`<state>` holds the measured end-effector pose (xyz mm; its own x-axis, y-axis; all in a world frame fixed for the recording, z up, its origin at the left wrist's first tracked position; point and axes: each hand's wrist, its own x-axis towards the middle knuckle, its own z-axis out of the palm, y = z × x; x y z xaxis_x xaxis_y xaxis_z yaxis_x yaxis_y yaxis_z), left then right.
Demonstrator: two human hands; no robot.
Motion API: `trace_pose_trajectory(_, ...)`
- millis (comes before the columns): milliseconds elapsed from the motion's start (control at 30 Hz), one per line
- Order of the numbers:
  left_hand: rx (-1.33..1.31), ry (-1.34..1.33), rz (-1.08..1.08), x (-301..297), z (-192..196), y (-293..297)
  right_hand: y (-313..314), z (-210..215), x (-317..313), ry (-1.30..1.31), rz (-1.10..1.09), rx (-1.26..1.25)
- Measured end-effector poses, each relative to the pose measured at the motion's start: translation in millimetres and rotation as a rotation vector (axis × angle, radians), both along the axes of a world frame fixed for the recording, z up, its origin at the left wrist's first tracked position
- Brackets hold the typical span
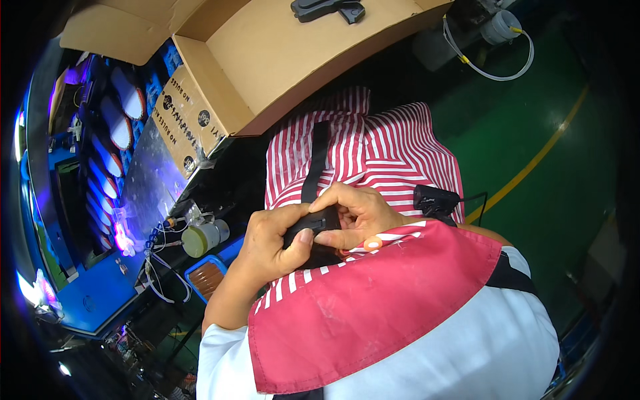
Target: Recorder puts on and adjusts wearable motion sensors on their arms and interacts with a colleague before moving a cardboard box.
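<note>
Both of my hands are closed around a small black box-like object [313,223] held close against my chest. My left hand [267,245] grips its left side, with the thumb on its near edge. From the right, my right hand [360,217] pinches it between thumb and bent fingers. The fingers cover much of the object, so its exact kind does not show. Just beyond it, a black strap [319,157] lies over my red-and-white striped apron [407,140]. A second black device [437,200] with a thin cable rests at my right side.
An open cardboard box [230,87] stands ahead, holding a black plastic piece [330,10]. Several shoe soles [117,123] line a blue-lit machine at left. A round pot [200,239] with tubes sits nearby. A white bucket [500,28] with a hose stands far right.
</note>
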<state>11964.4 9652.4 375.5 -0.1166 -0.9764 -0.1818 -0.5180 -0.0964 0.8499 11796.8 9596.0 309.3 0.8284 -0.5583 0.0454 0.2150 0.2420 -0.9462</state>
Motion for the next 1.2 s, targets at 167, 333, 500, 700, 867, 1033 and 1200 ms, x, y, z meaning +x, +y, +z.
trace_pose_trajectory(167,-0.053,0.005,0.117,-5,-6,6,-8,4,3,-0.024,0.045,0.037)
trace_pose_trajectory(333,-0.019,-0.016,0.146,-4,-5,4,-17,8,3,0.012,0.182,0.183)
trace_pose_trajectory(500,-0.007,-0.062,0.043,0,2,0,-15,4,1,-0.008,0.217,0.209)
trace_pose_trajectory(700,-0.097,-0.035,-0.049,2,3,1,-10,16,-5,0.0,0.224,0.281)
trace_pose_trajectory(867,-0.146,-0.039,-0.058,4,-5,7,-9,17,-6,0.013,0.226,0.248)
trace_pose_trajectory(1033,-0.179,-0.223,-0.158,7,11,-5,-20,20,-7,0.019,0.21,0.082)
trace_pose_trajectory(1200,-0.318,-0.662,-0.083,1,32,-23,-21,11,0,-0.04,0.025,0.261)
